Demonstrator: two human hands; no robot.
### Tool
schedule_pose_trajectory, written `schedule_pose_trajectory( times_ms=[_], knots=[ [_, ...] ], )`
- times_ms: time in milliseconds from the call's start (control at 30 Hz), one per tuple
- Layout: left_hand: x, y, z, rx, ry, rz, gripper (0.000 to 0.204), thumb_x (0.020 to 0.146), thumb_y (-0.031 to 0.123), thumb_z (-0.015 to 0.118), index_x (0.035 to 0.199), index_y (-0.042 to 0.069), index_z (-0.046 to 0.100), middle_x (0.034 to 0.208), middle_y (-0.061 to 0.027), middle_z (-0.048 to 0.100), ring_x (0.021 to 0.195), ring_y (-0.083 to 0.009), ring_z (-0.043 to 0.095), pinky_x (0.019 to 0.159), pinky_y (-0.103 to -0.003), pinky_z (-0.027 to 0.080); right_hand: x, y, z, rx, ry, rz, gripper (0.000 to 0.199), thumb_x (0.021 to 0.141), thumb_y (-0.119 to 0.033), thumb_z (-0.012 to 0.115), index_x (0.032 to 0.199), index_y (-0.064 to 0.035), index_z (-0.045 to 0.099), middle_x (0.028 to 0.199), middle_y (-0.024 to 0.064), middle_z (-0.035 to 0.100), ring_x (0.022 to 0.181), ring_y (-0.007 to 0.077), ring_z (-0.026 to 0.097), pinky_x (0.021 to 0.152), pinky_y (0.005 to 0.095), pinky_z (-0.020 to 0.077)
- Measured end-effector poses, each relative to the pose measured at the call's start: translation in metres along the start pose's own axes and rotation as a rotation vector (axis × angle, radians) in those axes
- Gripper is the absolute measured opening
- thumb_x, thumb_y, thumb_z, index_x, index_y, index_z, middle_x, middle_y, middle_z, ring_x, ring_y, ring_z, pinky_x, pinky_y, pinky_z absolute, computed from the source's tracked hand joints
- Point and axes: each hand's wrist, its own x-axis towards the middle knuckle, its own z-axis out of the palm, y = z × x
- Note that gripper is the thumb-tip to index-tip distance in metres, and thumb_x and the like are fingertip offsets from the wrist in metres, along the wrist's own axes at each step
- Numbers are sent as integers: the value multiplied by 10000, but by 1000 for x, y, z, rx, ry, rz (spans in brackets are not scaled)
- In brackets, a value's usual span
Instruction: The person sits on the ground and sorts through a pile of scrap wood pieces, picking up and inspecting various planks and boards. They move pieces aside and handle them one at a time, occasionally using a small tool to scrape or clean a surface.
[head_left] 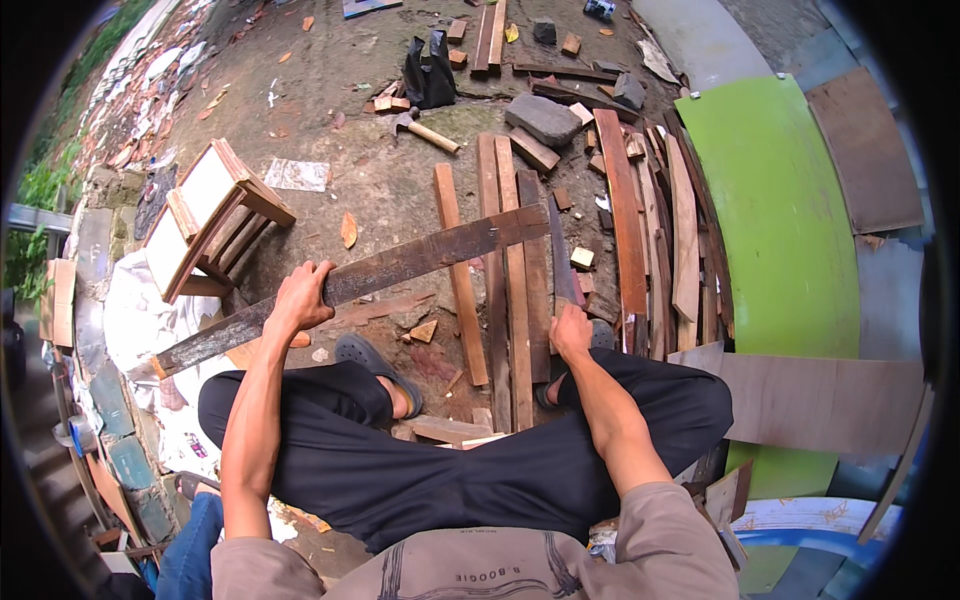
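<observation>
My left hand (300, 300) is closed round a long, dark, weathered plank (430, 260) that slants up from lower left to right. The plank's far right end lies over several upright-running wood strips (490, 230) on the ground. My right hand (571, 332) is closed on the handle of a hand saw (561, 245). Its narrow grey blade points away from me, close beside the plank's right end. I cannot tell whether the teeth touch the wood. The fist hides most of the handle.
A small wooden stool-like frame (215, 215) stands at left on white sacks (140, 310). A claw hammer (425, 130), a black bag (430, 72) and a grey stone block (543, 120) lie farther off. Stacked boards (625, 210) and a green panel (790, 230) line the right side.
</observation>
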Motion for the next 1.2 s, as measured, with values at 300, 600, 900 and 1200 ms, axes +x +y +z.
schedule_pose_trajectory(
  times_ms=[300, 600, 900, 1200],
  knots=[
    [20, -31, 34, -57, -128, -67, 792, 586, 155, 823, 1310, 130, 503, 1098, -194, 564, 1115, -396, 553, 931, -472, 479, -6, -56, 28, 264, -345, 83, 730, 864, -493, 677, 1264, 32, 365, 1244, 330, 558, 1158, 485, 568, 963, 540, 475],
    [28, -27, 33, -141, -49, -112, 815, 579, 157, 834, 1314, 100, 487, 1120, -223, 566, 1096, -415, 563, 929, -472, 486, -5, -45, 33, 510, -293, 91, 657, 873, -342, 658, 1315, 47, 366, 1213, 348, 577, 1138, 478, 581, 973, 506, 460],
    [28, -30, 26, -236, 33, -277, 885, 603, 178, 856, 1380, 107, 438, 1227, -228, 563, 1188, -399, 550, 994, -465, 476, -7, -43, 13, 714, 96, 152, 596, 898, -341, 646, 1313, 41, 455, 1222, 314, 592, 1152, 432, 585, 974, 445, 454],
    [26, -49, 42, -298, 69, -364, 939, 595, 201, 869, 1392, 44, 397, 1218, -257, 583, 1167, -404, 571, 998, -445, 475, -23, -81, -5, 832, 280, 62, 578, 909, -290, 647, 1346, 19, 430, 1200, 317, 606, 1118, 457, 597, 949, 477, 470]
  ],
)
